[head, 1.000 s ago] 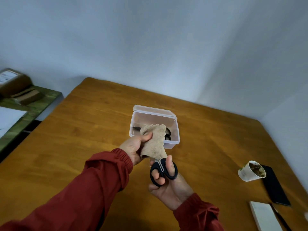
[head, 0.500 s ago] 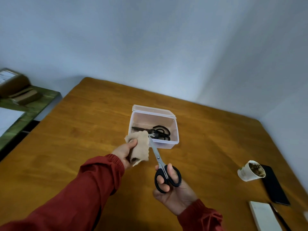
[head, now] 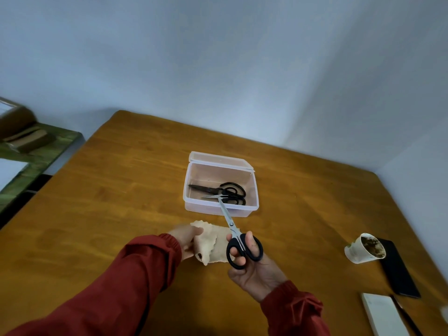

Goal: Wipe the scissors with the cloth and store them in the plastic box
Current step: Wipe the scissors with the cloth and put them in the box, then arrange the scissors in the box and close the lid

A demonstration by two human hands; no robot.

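Now, from the head camera: the right hand [head: 257,272] grips the black-handled steel scissors [head: 230,224] through their loops, blades together. Their long axis points away from the person, the tip overlapping the near wall of the translucent plastic box [head: 201,209], which lies straight ahead of this hand. The left hand [head: 186,241] clutches the crumpled beige cloth [head: 213,246] just beside the handles.

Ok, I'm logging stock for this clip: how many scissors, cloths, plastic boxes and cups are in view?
Plastic box: 1
Scissors: 3, the held pair plus a dark-bladed pair and a silver-bladed pair in the box
Cloth: 1
Cup: 1
Total: 6
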